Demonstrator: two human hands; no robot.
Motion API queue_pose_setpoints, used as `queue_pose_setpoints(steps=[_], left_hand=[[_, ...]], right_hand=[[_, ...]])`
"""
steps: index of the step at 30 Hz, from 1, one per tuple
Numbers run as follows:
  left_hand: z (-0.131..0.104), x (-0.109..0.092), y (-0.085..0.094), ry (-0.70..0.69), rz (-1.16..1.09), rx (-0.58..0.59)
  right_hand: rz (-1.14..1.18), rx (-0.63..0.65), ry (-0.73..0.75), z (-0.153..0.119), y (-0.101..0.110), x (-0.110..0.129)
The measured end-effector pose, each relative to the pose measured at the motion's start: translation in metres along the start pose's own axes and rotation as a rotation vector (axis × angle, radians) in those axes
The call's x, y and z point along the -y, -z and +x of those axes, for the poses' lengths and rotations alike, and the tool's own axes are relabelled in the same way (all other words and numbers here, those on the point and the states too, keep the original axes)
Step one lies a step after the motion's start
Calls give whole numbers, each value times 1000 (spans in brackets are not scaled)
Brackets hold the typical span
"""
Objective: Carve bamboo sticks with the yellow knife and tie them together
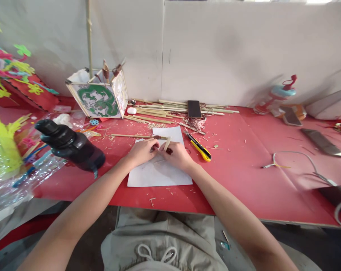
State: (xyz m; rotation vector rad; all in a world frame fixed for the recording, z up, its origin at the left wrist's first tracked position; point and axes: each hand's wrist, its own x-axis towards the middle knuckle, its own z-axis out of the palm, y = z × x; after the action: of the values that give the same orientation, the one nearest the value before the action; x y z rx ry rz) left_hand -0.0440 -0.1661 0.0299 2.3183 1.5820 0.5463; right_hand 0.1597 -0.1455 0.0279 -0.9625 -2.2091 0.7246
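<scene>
Both hands meet over a white sheet of paper (159, 175) lying on the red table. My right hand (179, 154) is closed around a short pale strip (167, 143), probably bamboo, whose end points up between the fingers. Close against it, my left hand (143, 151) has its fingers pinched together. What those fingers hold is too small and hidden to make out. Just beyond the hands, a thin bamboo stick (127, 136) lies across the table, its right end at the paper. A yellow and black utility knife (200, 147) rests to the right of my right hand.
A dark bottle (71, 146) stands tilted-looking at left. Behind are a dragon-painted lantern frame (98, 99), several bamboo strips (156, 113) and a phone (194, 109). At right lie a broad blade (323, 142), a cable (297, 153) and a red-capped bottle (280, 94).
</scene>
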Motion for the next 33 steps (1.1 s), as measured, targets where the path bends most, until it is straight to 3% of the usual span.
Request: queue_pose_setpoints(steps=[3, 5, 7, 11, 13, 17, 20, 28, 30, 33], left_hand=[[1, 1, -1, 9, -7, -4], [1, 0, -1, 8, -14, -6], [1, 0, 0, 0, -15, -6], [1, -1, 3, -21, -39, 13], [1, 0, 2, -25, -38, 18], [1, 1, -1, -1, -13, -5], [1, 0, -2, 16, -20, -3], [3, 2, 1, 13, -32, 48], [2, 2, 1, 17, -33, 42], [1, 0, 0, 33, -21, 10]], right_hand=[[-90, -139, -175, 2, 6, -11], [-132, -180, -184, 2, 8, -14], [-149, -139, -119, 2, 6, -11], [-74, 60, 81, -1, -7, 3], [-45, 96, 79, -1, -9, 5], [-152, -118, -134, 1, 2, -9], [-230, -220, -182, 4, 11, -18], [-23, 161, 99, -2, -8, 6], [-53, 116, 24, -1, -5, 2], [-187, -95, -163, 2, 6, -11]])
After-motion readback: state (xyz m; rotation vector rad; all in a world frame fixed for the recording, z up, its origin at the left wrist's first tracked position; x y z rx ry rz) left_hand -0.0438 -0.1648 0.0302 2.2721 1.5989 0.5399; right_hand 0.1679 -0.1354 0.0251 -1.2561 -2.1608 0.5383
